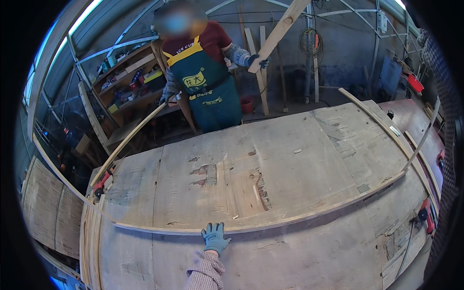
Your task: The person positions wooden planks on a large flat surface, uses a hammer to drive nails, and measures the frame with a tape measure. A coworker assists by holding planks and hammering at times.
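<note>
My left hand (216, 239), in a blue-grey work glove, lies palm down with its fingers spread. Its fingertips reach the edge of a long thin wooden strip (290, 220) that runs across the worktable (193, 261). At the left end another strip (63, 176) slants up and away, and at the right end a narrow piece (425, 135) rises; whether these are joined to it I cannot tell. My right hand is out of sight. A dark checked sleeve (442, 159) fills the right rim; whose it is I cannot make out.
Across the table a co-worker in a green apron (208, 92) holds a wide plank (280, 36) and touches another strip (128, 140). Red power tools lie at the left (101, 183) and right (426, 216). Several strips (92, 241) are stacked at left. Shelves (128, 77) stand behind.
</note>
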A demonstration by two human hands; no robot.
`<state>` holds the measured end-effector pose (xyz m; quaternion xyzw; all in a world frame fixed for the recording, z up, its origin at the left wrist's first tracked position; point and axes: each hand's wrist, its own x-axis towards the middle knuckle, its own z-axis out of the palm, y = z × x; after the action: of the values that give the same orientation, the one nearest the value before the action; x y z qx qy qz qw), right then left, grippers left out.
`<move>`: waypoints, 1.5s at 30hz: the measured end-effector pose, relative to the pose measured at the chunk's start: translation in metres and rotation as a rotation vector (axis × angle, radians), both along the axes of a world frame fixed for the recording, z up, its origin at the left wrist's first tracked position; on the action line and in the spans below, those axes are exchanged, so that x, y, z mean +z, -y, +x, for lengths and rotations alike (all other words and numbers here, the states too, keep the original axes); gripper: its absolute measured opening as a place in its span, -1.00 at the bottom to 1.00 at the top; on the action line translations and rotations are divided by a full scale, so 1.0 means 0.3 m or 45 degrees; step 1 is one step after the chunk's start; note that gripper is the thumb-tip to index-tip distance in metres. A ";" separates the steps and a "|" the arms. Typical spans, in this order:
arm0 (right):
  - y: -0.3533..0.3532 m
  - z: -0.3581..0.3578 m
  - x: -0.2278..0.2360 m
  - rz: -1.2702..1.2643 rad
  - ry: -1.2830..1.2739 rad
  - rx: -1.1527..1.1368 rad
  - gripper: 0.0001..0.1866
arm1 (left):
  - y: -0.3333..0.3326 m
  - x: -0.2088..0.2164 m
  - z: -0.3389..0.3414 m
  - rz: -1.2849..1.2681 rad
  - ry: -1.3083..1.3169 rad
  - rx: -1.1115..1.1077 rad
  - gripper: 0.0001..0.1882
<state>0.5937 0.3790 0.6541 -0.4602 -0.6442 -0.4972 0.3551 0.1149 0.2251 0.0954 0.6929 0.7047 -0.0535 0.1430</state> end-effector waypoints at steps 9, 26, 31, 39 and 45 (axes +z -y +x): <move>0.287 -0.191 -1.189 -1.217 0.143 0.332 -0.12 | -0.012 -0.074 -0.035 0.393 -0.144 -0.120 -0.45; 0.638 0.015 -1.856 -1.912 0.175 -0.229 -0.52 | 0.237 -0.125 -0.067 0.560 0.098 -0.280 -0.51; 0.787 0.044 -1.763 -1.988 0.294 -0.253 -0.49 | 0.438 0.001 -0.020 0.211 0.052 -0.197 -0.48; 0.995 0.042 -1.681 -2.219 0.449 -0.139 -0.46 | 0.735 0.055 -0.032 0.078 0.085 -0.135 -0.41; 1.166 0.092 -1.638 -2.430 0.154 0.112 -0.32 | 0.905 0.156 -0.019 -0.198 0.144 -0.188 -0.35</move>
<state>0.6214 0.0294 0.1626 -0.5047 -0.8117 0.2284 -0.1852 0.1092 -0.0465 0.1422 0.7315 0.6363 -0.0794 0.2316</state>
